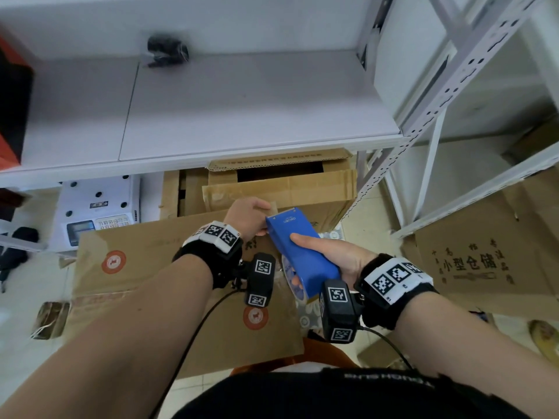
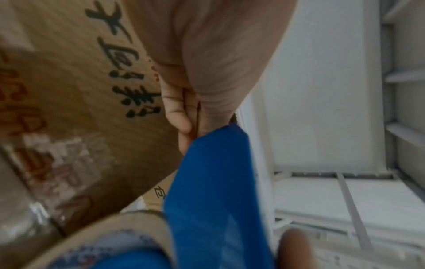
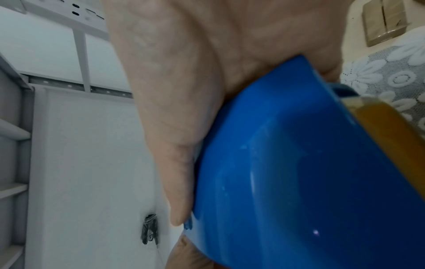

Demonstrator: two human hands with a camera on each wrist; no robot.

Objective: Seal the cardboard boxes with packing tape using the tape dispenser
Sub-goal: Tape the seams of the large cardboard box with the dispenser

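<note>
My right hand (image 1: 335,255) grips a blue tape dispenser (image 1: 299,252) from the side, thumb on top, and holds it tilted above a flat cardboard box (image 1: 145,252) with round orange logos. The tape roll (image 1: 292,279) hangs under the dispenser. My left hand (image 1: 248,216) is at the dispenser's front end with curled fingers (image 2: 181,116) pinching the tan tape end by the thumb. In the left wrist view the dispenser (image 2: 214,200) touches those fingers over the printed box (image 2: 69,91). The right wrist view shows my right hand (image 3: 184,91) around the dispenser (image 3: 310,172) and amber tape (image 3: 386,127).
A white metal shelf (image 1: 242,110) stands ahead with a black bagged item (image 1: 166,51) on it. Opened cardboard boxes (image 1: 281,182) sit under it. A white keypad device (image 1: 99,213) is at the left, a printed carton (image 1: 472,264) at the right beside a shelf upright (image 1: 423,116).
</note>
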